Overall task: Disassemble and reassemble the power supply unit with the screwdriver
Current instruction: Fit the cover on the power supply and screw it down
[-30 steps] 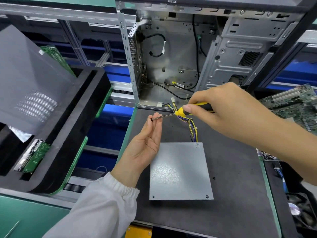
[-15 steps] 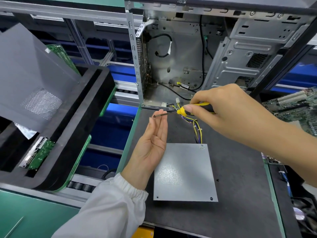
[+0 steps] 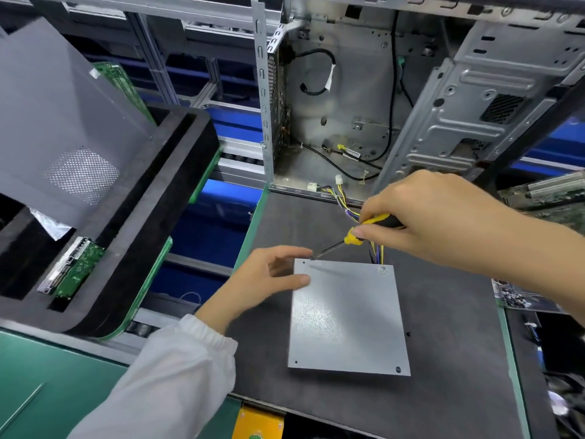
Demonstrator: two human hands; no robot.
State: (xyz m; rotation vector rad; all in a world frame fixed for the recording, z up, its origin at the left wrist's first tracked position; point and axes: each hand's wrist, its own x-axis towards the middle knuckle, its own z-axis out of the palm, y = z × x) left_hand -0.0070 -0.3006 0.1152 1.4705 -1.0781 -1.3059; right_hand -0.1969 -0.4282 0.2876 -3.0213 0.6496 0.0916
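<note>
right hand (image 3: 443, 223) grips the yellow screwdriver (image 3: 364, 232), its tip at the far-left corner of the power supply unit (image 3: 345, 315) on the mat, where the loosely curled left hand (image 3: 269, 277) steadies, so a slanted tip could slip and scratch the cover.

power supply unit (image 3: 345, 318) on mat (image 3: 443, 359), case (image 3: 364, 106) behind

Right hand (image 3: 433, 223) curled in a grip; left hand (image 3: 269, 280) fingers loosely spread, palm down.
</note>
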